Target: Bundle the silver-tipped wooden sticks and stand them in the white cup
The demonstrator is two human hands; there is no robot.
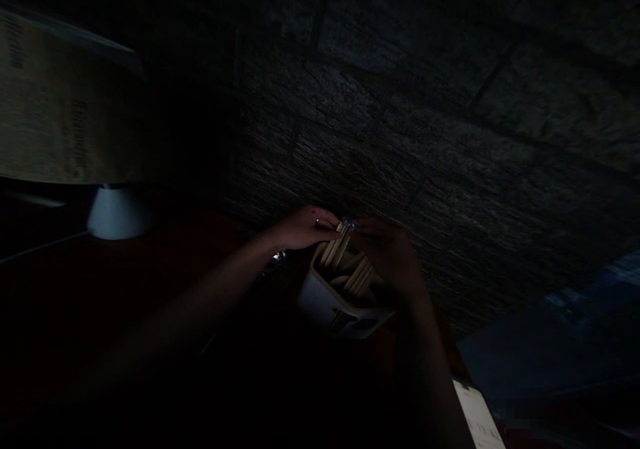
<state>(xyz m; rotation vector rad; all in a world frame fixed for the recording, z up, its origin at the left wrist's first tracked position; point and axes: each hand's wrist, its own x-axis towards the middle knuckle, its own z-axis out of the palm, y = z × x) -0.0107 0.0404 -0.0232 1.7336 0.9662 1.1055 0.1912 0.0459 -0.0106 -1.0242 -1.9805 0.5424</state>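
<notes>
A light, angular container with an open top and cut-out shapes in its side stands on the dark red tabletop. Several thin, pale wooden sticks rise from it at a slant. My left hand, wearing a ring, has its fingers closed at the upper ends of these sticks. My right hand comes from the other side, its fingers bent in toward the same spot and mostly in shadow. Between both sets of fingertips glints a small shiny item, too dark to name.
A lamp with a printed shade and a pale cone base stands at the left. A stone-block wall rises behind the container. A lit phone lies at lower right. A small shiny object sits beneath my left wrist.
</notes>
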